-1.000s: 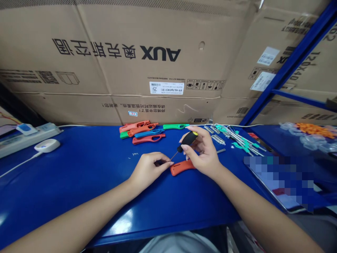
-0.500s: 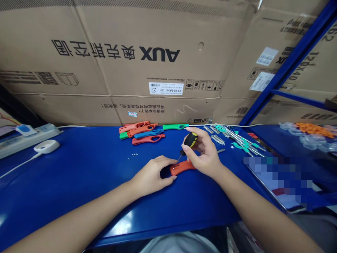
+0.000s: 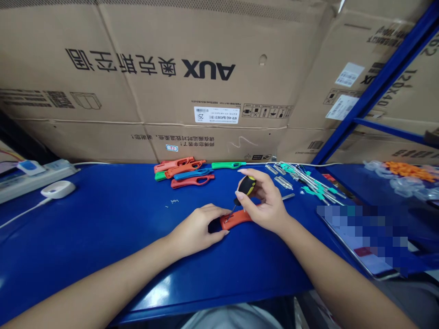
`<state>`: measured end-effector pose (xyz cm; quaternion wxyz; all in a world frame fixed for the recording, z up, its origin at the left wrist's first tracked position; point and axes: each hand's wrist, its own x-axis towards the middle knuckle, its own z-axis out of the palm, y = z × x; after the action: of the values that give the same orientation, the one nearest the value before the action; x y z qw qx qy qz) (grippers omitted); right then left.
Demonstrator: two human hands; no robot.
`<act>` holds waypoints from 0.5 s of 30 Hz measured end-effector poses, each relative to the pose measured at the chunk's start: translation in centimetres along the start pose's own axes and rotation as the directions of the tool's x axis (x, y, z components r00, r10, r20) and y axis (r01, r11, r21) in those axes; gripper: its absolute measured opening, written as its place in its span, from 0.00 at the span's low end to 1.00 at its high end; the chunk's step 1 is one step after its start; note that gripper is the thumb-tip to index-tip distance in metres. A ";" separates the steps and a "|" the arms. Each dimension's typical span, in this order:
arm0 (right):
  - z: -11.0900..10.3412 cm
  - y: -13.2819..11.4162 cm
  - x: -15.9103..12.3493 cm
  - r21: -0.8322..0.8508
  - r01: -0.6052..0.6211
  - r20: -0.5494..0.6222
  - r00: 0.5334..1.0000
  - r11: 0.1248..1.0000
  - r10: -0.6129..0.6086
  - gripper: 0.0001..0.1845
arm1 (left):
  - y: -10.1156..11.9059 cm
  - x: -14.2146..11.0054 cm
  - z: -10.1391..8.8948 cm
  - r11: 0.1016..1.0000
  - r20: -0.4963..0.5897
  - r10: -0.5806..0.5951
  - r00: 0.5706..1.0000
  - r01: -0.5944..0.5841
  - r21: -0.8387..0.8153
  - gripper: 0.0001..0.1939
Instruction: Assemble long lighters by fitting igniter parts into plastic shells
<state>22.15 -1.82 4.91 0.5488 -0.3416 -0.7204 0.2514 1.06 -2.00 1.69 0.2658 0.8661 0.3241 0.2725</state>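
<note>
An orange plastic handle shell [image 3: 236, 218] lies on the blue table [image 3: 113, 214] in the middle. My left hand [image 3: 197, 228] rests on the table with fingers curled around the shell's left end, pinning it. My right hand [image 3: 265, 201] grips a small screwdriver [image 3: 244, 189] with a black and yellow handle. The screwdriver stands tilted, its tip down on the left part of the orange shell.
More handle shells [image 3: 187, 172] in orange, blue and green lie behind, against big cardboard boxes [image 3: 171, 77]. Metal and teal parts [image 3: 308, 183] lie at the right. A white device with a cable [image 3: 57, 189] and a power strip [image 3: 30, 176] sit at the left. A blurred tablet [image 3: 366, 237] lies right.
My left hand moved right from the screwdriver's tip onto the orange shell's end. My right hand tipped the screwdriver more upright and brought its tip down onto the shell.
</note>
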 end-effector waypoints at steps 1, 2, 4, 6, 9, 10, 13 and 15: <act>0.0 0.0 0.0 -0.013 0.008 0.005 1.000 1.000 -0.008 0.25 | 0.0 0.0 0.0 1.000 0.005 0.001 1.000 -0.001 0.004 0.20; 0.0 0.1 0.0 -0.026 0.015 0.012 1.000 1.000 -0.015 0.25 | 0.0 0.0 0.0 1.000 0.009 -0.001 1.000 0.001 0.009 0.19; 0.1 0.0 -0.1 -0.039 0.022 0.025 0.999 0.999 -0.021 0.26 | -0.1 0.0 0.0 1.000 0.017 -0.004 1.000 0.004 0.016 0.19; 0.2 0.0 -0.1 -0.033 0.016 0.028 1.000 0.999 -0.015 0.26 | -0.1 0.0 0.0 1.000 0.019 -0.003 1.000 0.003 0.017 0.19; 0.3 -0.1 -0.2 -0.039 0.033 0.031 0.999 0.999 -0.032 0.26 | -0.1 0.0 0.0 1.000 0.019 0.004 1.000 -0.004 0.014 0.19; 0.3 -0.2 -0.2 -0.048 0.045 0.036 0.998 0.998 -0.043 0.26 | -0.1 0.0 0.0 1.000 0.019 0.004 1.000 -0.004 0.013 0.19; 0.2 -0.2 -0.2 -0.078 0.084 0.055 0.995 0.993 -0.080 0.27 | -0.1 0.0 0.1 1.000 0.017 -0.001 1.000 0.001 0.017 0.19; 0.2 -0.2 -0.2 -0.096 0.103 0.063 0.993 0.990 -0.098 0.27 | -0.1 0.0 0.1 1.000 0.014 -0.003 1.000 0.003 0.024 0.20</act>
<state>21.92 -2.09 4.91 0.5219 -0.3243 -0.7639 0.1971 1.05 -1.95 1.54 0.2580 0.8705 0.3268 0.2623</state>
